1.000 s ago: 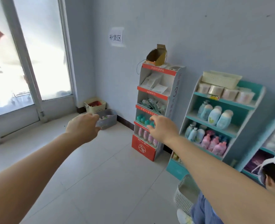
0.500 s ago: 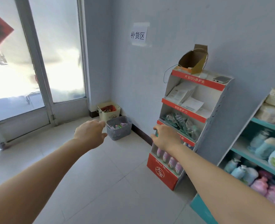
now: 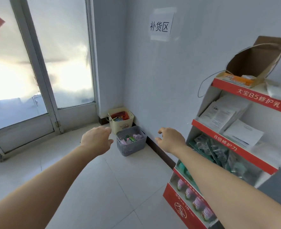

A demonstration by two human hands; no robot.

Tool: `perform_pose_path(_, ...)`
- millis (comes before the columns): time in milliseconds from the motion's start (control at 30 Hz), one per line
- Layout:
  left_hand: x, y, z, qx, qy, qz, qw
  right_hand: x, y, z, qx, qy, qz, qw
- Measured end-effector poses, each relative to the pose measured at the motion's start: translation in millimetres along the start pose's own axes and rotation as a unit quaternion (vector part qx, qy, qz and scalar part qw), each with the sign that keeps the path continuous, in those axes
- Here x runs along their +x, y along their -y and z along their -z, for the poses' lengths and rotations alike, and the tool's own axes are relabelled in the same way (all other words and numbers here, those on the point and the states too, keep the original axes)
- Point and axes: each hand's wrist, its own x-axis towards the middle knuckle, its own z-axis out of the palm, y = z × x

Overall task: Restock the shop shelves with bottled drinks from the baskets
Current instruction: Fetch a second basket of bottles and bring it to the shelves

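Both bare arms stretch forward into the middle of the frame, and neither hand holds anything. The left hand [image 3: 96,141] hovers palm down with its fingers loosely bent and relaxed, just left of the grey basket [image 3: 131,150] in the picture. The right hand [image 3: 169,140] hangs in the air to the right of that basket, fingers spread and slightly curled, thumb apart, gripping nothing.

The grey basket stands on the tiled floor [image 3: 90,187] against the wall [image 3: 194,38], near the centre of the frame. Inside it lie small pink and green items [image 3: 131,139], too small to tell exactly what they are. Just behind it, in the corner, stands a cream basket [image 3: 122,126] with red and other coloured things in it.

At the right edge of the frame rises a red-and-white display shelf [image 3: 235,147] with several tiers. Its lowest tier holds a row of pink bottles [image 3: 198,202], and the right forearm crosses in front of the tier above. White packets [image 3: 222,113] lie on an upper tier, and an open cardboard box [image 3: 255,63] sits on top.

A paper sign [image 3: 160,26] with dark characters is stuck on the wall in the upper centre. A glass door [image 3: 37,63] fills the left of the frame.
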Motion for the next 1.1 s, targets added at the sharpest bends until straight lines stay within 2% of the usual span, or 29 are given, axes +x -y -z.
perform_pose_path(333, 219.5, 6.8, -64.6, -0.015, 0.041, 0.043, 0.998, 239.8, -47.5, -38.4, -0.030, 0.053, 0.012, 0.998)
perform_pose_path(667, 434.9, 39.6, -153.9, -0.025, 0.100, 0.054, 0.993, 464.0, -87.2, -102.6, -0.016, 0.111, -0.031, 0.993)
perform_pose_path(933, 562.0, 53.8, -224.9, -0.042, 0.163, 0.077, 0.983, 606.4, -115.4, -166.1, -0.030, 0.169, -0.031, 0.985)
perform_pose_path(1100, 624.0, 61.3, -274.9, -0.056, 0.192, 0.124, 0.972, 685.0, -133.0, -213.5, -0.038, 0.208, -0.014, 0.977)
